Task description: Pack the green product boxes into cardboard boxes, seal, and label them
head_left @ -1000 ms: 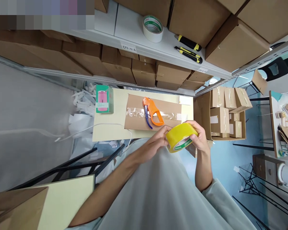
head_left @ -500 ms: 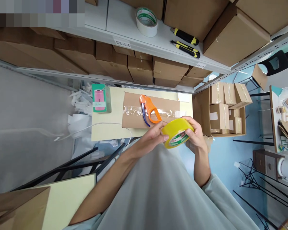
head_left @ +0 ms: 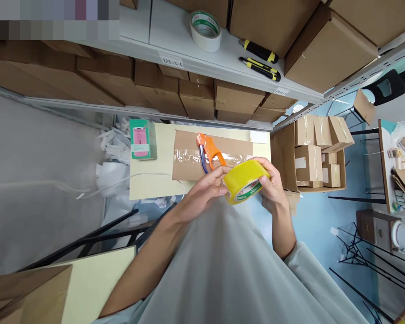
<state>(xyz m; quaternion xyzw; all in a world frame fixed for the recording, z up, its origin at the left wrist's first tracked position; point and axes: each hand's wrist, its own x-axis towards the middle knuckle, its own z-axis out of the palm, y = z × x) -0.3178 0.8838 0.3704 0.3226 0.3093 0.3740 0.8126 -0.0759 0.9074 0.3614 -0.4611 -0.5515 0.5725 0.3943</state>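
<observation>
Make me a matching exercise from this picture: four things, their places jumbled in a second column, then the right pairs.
1. yellow tape roll
2. orange tool
3. white tape roll
4. green box

A. on the shelf
B. on the table
C. in the right hand
D. on the taped cardboard

Pairs: 1-C, 2-D, 3-A, 4-B

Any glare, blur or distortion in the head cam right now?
Head view: broken white glare on the clear tape strip along the cardboard box; head view: left hand, right hand and yellow tape roll look fairly sharp; head view: wide-angle stretch, shelf upright splayed diagonally; head view: top-left corner pixelated, so unreadable.
</observation>
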